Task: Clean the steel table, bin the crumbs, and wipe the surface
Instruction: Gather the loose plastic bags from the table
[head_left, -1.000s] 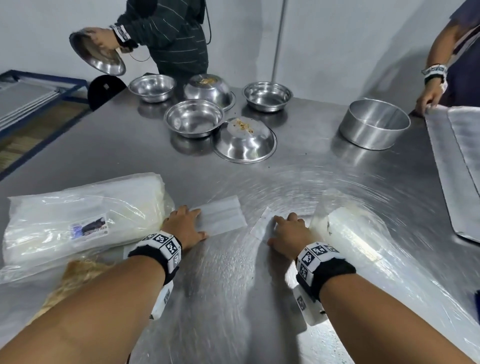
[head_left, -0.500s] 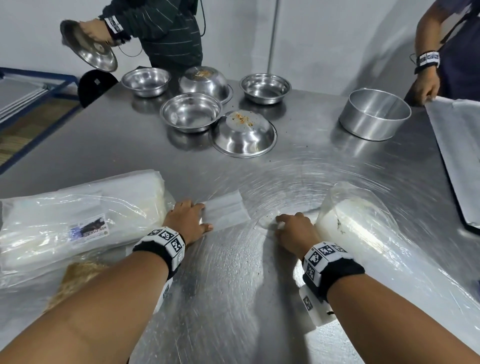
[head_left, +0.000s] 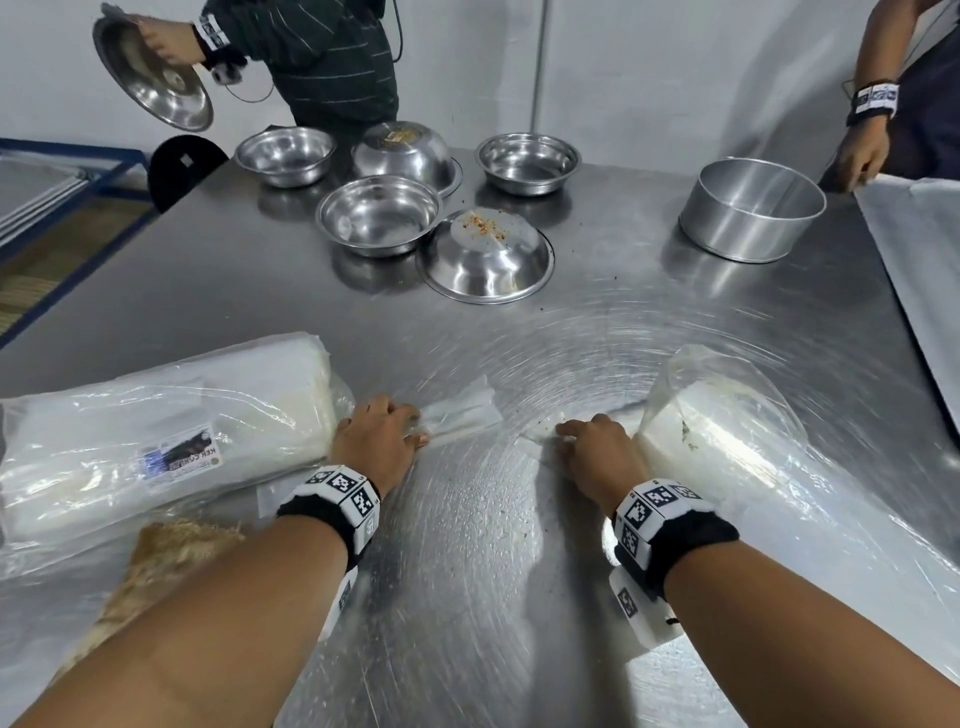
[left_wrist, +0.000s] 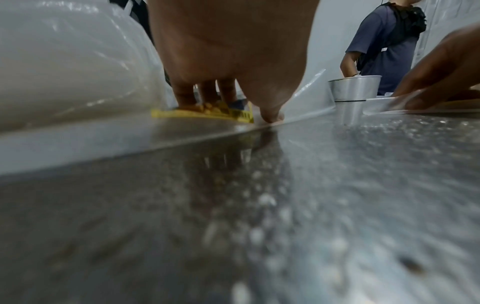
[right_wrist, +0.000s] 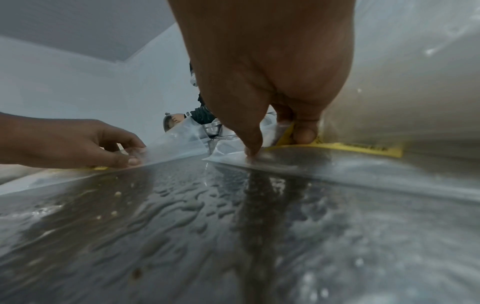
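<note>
On the steel table (head_left: 467, 597), a small clear plastic sheet (head_left: 462, 413) is pinned under the curled fingers of the left hand (head_left: 376, 441), while a second, crumpled piece of plastic (head_left: 543, 434) is pressed down by the fingertips (right_wrist: 253, 151) of the right hand (head_left: 600, 457); whether either piece is truly pinched or only pressed cannot be told. Fine crumbs (head_left: 519, 525) are scattered on the wet, smeared steel between the wrists, and more lie on an upturned bowl (head_left: 485, 254) farther back. A large bag (head_left: 156, 431) lies just beside the left hand, and an open bag (head_left: 727, 441) touches the right. If the sheets are used as scrapers, crumbs could be smeared into the wet film rather than gathered, or pushed under the bags, since the plastic is limp and may buckle. No bin is seen.
</note>
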